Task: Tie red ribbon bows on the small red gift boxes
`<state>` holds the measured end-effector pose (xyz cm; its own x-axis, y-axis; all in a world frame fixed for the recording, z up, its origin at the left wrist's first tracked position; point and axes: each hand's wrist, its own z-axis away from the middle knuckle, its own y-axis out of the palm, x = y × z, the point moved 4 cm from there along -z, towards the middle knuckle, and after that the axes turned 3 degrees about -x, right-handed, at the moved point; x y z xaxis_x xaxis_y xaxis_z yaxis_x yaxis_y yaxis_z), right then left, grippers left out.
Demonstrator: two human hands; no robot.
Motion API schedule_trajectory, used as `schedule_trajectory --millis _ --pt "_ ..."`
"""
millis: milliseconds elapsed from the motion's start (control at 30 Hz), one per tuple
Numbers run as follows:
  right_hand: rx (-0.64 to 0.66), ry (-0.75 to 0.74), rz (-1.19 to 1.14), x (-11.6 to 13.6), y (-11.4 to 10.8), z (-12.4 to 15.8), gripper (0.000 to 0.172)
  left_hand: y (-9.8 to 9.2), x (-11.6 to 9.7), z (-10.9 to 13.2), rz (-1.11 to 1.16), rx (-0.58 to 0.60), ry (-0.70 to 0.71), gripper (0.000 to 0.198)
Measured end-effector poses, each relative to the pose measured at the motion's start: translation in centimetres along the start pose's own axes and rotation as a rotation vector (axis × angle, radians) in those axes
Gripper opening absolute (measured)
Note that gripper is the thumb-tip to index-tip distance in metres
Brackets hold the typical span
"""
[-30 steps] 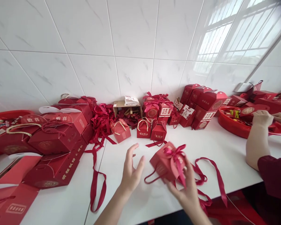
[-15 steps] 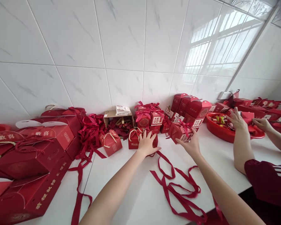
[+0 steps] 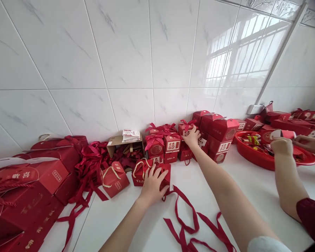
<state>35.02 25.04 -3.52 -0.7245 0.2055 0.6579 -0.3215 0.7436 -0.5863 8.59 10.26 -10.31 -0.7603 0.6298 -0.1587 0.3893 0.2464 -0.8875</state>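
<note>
My right hand (image 3: 192, 137) holds a small red gift box (image 3: 184, 128) topped with a ribbon bow, up at the stack by the wall. Its fingers are round the box's right side. Nearer to me, my left hand (image 3: 152, 182) lies with spread fingers over a red box with rope handles (image 3: 138, 177), touching its front and top. Beside that one, a smaller tilted red box (image 3: 117, 182) also has a rope handle. Loose dark red ribbon (image 3: 185, 206) curls over the white table in front of my hands.
Large red boxes (image 3: 42, 175) fill the left, beside a heap of ribbon (image 3: 93, 164). A cardboard carton (image 3: 112, 141) and bow-tied boxes (image 3: 172, 141) stand by the wall. Stacked red boxes (image 3: 220, 134) stand right. Another person's hands (image 3: 282, 145) work over a red basin (image 3: 265, 161) of sweets.
My right hand has carried the bow-topped gift box back and left, up to the stack by the wall. My left hand stays on the rope-handled box. The view has shifted.
</note>
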Motion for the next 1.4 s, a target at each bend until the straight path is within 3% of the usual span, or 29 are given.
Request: schedule_trajectory --millis 67,133,367,533,667,733,767,900,933,1000,1133,1267,1400 --pt "0.022 0.0 0.024 0.2 1.9 -0.5 0.052 0.0 0.1 0.1 0.008 0.0 -0.001 0.053" --pt "0.05 -0.005 0.046 0.2 3.4 -0.9 0.04 -0.1 0.2 0.2 0.021 0.002 -0.005 0.053" --pt "0.133 -0.072 0.112 -0.4 5.1 -0.9 0.036 0.0 0.1 0.3 0.022 0.008 -0.002 0.052" --pt "0.207 -0.15 0.113 0.3 3.6 -0.6 0.037 -0.2 -0.4 0.1 0.016 -0.055 -0.057 0.056" --pt "0.229 -0.24 0.088 0.6 -0.5 0.7 0.063 -0.9 -0.5 0.3 -0.007 -0.105 -0.094 0.04" --pt "0.243 -0.296 0.069 0.2 -3.2 2.3 0.074 -1.4 -0.2 0.8 0.004 -0.093 -0.088 0.039" --pt "0.269 -0.327 0.059 0.0 -4.5 3.6 0.071 -1.7 -0.1 1.2 0.016 -0.078 -0.078 0.039" --pt "0.551 -0.427 0.043 -1.8 -7.8 10.8 0.025 -3.4 0.6 3.9 0.056 -0.025 -0.023 0.042" --pt "0.638 -0.434 0.048 -2.4 -7.9 13.0 0.019 -3.8 0.6 4.7 0.062 -0.013 -0.009 0.043" --pt "0.768 -0.419 0.07 -3.7 -7.6 16.9 0.022 -4.6 0.7 6.3 0.075 0.008 0.019 0.045" --pt "0.87 -0.328 0.119 -5.4 -5.4 22.1 0.029 -6.3 0.5 9.4 0.088 0.036 0.028 0.049" --pt "0.912 -0.256 0.06 -5.2 -3.7 23.8 0.023 -8.2 0.0 12.6 0.037 0.025 -0.039 0.056" --pt "0.924 -0.211 -0.139 -3.0 -4.6 23.6 0.023 -10.3 -1.0 16.2 -0.013 -0.042 -0.102 0.052"
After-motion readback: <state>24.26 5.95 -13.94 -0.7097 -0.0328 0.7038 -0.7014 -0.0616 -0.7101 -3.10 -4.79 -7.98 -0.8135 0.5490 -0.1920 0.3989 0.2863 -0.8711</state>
